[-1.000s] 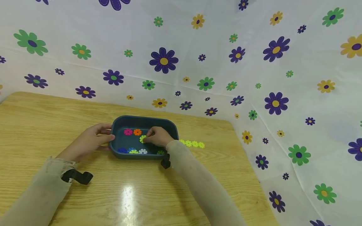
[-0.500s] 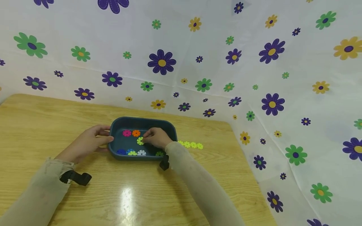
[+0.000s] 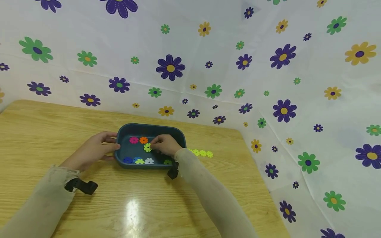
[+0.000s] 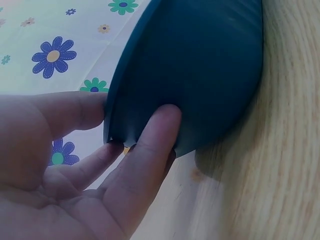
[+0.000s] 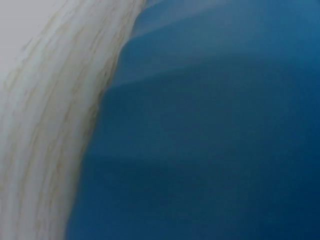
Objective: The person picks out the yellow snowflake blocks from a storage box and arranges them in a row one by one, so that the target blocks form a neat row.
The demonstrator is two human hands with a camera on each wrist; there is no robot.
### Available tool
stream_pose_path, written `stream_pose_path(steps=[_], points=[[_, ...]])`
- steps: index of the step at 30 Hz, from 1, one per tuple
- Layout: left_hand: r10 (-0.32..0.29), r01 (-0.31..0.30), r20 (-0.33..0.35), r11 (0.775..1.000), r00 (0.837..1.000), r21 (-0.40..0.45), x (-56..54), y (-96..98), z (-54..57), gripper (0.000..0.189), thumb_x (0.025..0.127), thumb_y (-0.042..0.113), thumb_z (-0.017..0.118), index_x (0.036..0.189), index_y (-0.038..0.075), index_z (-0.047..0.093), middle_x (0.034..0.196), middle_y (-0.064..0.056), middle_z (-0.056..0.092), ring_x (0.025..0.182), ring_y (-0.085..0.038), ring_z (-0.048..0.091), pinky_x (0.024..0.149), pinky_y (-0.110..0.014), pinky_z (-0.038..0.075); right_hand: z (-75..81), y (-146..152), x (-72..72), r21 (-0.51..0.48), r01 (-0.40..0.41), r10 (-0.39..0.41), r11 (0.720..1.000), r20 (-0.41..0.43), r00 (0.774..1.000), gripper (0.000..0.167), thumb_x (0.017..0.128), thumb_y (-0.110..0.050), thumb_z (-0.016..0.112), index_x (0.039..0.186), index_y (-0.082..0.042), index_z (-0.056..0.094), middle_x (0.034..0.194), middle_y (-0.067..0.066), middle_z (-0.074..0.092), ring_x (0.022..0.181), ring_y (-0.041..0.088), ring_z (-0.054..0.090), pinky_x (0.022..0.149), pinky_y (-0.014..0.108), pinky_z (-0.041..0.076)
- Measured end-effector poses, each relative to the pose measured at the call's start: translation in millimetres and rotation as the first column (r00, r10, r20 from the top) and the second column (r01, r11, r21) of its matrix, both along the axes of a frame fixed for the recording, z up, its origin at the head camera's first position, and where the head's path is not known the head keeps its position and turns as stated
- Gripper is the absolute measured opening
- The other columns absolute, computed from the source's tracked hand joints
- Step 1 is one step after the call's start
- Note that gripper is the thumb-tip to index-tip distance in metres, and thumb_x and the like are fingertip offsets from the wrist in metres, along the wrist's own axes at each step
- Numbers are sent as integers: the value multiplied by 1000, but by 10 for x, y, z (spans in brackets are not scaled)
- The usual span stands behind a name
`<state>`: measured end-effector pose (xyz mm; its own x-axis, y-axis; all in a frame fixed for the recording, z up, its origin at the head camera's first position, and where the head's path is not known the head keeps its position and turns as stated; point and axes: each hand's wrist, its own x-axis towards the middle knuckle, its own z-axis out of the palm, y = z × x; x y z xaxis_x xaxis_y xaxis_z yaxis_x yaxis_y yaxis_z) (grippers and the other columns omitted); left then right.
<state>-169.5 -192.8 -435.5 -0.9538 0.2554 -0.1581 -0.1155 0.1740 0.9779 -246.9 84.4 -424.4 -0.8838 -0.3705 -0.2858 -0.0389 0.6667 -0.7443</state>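
A dark blue plastic bin [image 3: 148, 167] stands on the table, with notched plastic snowflake discs in it. My left hand [image 3: 95, 148] grips its left end; in the left wrist view, thumb and fingers take the rim and outer wall [image 4: 200, 75]. Reaching inside over the right end, my right hand [image 3: 167, 144] pinches a yellow snowflake disc [image 3: 147, 147] by its right edge. Behind that disc lie a pink disc [image 3: 134, 140] and an orange disc [image 3: 144, 140]. Along the front wall are blue, yellow, white [image 3: 149, 161] and green [image 3: 168, 162] discs. The right wrist camera sees only bin wall [image 5: 190, 140] and table.
Right of the bin, a row of yellow discs [image 3: 203, 153] lies on the wooden table [image 3: 160, 205], partly hidden by my right forearm. A white flower-printed sheet [image 3: 134, 46] hangs behind the table and along its right side.
The yellow disc in my right fingers has shifted slightly left, and more of its face shows. My left hand's hold on the bin looks the same. The head view has tilted a little.
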Motion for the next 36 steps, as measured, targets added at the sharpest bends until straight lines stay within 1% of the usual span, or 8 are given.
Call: stream_pose_path(steps=[8,13,16,21,27,29,32,36], points=[[-16,16,33,1000,999,-4,-13,31,-9,64,105,15,61,157,-6,29,145,-33,41,104,-24,69,86,-41,64,116,98,44,-51,-24,26,998,38,999,12,99,-20,72,105,-10,73,98,3,71,82,18,65,69,26,56],[-24,24,30,1000,999,2,-19,20,-21,64,106,15,60,156,-7,29,145,-33,40,107,-27,68,87,-42,64,297,298,40,-99,-34,37,995,32,999,15,101,-23,70,110,-11,72,108,16,71,91,32,65,76,36,57],[-26,25,32,1000,999,6,-26,23,-24,63,106,14,60,157,-7,29,147,-34,40,109,-29,68,87,-42,64,425,500,19,-138,-4,9,990,34,999,17,102,-22,68,113,-9,70,111,23,67,89,32,62,77,37,55],[-20,20,40,1000,999,3,-33,21,-24,63,106,12,59,157,-7,28,146,-34,40,108,-29,68,86,-41,64,515,1025,-52,-165,102,-99,981,28,995,15,104,-19,63,112,-7,67,108,17,65,82,21,57,80,39,53],[-18,18,35,1000,999,-8,-23,6,-10,64,106,13,59,157,-8,26,146,-34,39,108,-28,67,86,-41,64,380,1870,-147,-123,280,-281,952,14,960,20,107,-22,57,116,-4,62,116,20,62,92,26,60,94,52,53],[-18,19,30,1000,999,-11,-24,4,-13,64,106,13,59,157,-8,26,146,-34,40,109,-29,67,86,-40,64,295,2145,-155,-92,340,-341,936,13,940,23,108,-23,55,118,-3,62,115,17,63,96,29,61,94,50,54],[-19,20,28,1000,999,-13,-28,5,-20,64,106,13,59,157,-8,26,145,-34,40,109,-29,67,86,-40,64,170,2478,-134,-46,393,-393,918,21,919,28,108,-23,54,123,0,61,113,11,63,95,25,62,88,40,58],[-20,21,25,1000,999,-20,-23,14,-12,65,106,14,58,158,-8,25,146,-34,39,108,-27,67,86,-40,64,47,2714,-82,-1,426,-426,905,46,904,28,108,-19,55,124,3,62,107,9,66,87,18,61,77,30,57]])
